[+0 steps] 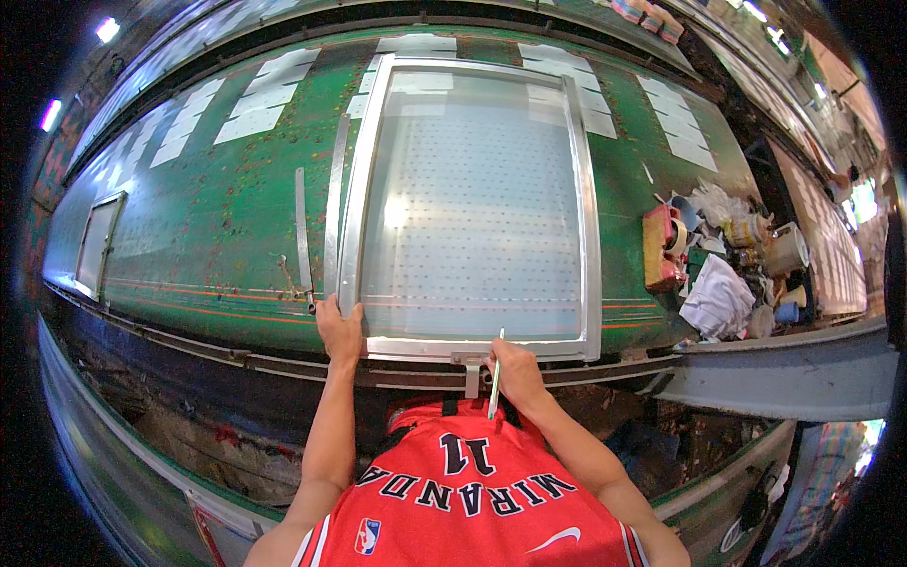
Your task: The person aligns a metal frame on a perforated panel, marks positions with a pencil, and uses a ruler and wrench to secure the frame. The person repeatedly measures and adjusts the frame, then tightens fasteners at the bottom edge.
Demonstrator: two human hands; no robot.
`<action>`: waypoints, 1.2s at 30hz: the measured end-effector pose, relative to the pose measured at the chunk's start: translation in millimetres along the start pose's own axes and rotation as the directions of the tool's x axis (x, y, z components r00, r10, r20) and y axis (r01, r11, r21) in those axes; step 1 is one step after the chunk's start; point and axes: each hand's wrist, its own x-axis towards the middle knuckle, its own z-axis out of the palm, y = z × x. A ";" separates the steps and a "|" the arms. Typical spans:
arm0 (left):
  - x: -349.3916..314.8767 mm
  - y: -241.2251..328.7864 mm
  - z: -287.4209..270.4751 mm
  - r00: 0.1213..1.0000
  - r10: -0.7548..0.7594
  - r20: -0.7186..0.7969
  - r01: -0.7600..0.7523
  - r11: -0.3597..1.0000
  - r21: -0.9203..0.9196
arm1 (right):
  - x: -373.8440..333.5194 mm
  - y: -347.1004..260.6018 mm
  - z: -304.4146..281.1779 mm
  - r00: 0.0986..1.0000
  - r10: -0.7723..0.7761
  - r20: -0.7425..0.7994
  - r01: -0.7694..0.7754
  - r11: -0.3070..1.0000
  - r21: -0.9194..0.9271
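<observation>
Best take the likely stiff, fragile-meshed screen [472,208] by its metal rails [587,217], with left hand [339,331] half-curled along the tabletop [619,236]'s near edge, hold unclear, and right hand [516,371] pinching a pen [496,380].

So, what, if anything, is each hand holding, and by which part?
The right hand holds a pen-like stick around its middle. The left hand touches the frame at its near left corner; any grip is unclear.

The silver rectangular metal frame [416,349] looked shiny, its pale see-through sheet [472,217] smooth, the long green table [236,194] spotty.
</observation>
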 end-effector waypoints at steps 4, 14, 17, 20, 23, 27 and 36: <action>4.9 -5.2 -1.4 0.999 0.035 -0.033 -0.034 0.999 0.013 | 6.0 -1.1 7.9 0.997 -0.056 -0.045 0.058 0.998 0.038; 1.2 -6.7 1.6 0.999 0.016 -0.035 -0.016 1.000 -0.012 | 5.0 -1.0 -10.2 0.996 0.069 -0.061 -0.066 0.996 0.059; 1.7 -6.8 3.7 0.999 0.035 -0.033 -0.034 0.999 0.038 | 3.4 -2.6 -6.5 0.989 0.136 -0.051 -0.127 0.982 0.138; -0.4 -6.3 3.4 0.998 0.041 -0.043 -0.041 0.999 0.005 | -4.4 -5.5 -0.5 0.968 0.247 0.035 -0.247 0.933 0.263; 0.6 -5.3 3.6 1.000 0.014 -0.027 -0.014 1.000 -0.005 | -4.1 -4.3 5.5 0.977 0.175 -0.120 -0.144 0.962 0.234; 1.0 -3.1 1.7 0.997 0.053 -0.054 -0.052 0.998 0.020 | -2.8 -12.2 7.1 0.975 0.102 -0.198 -0.083 0.991 0.102; 5.0 8.9 -4.6 0.999 0.015 -0.037 -0.014 1.000 0.014 | -11.7 -45.6 17.4 0.990 0.029 -0.139 -0.054 0.983 -0.176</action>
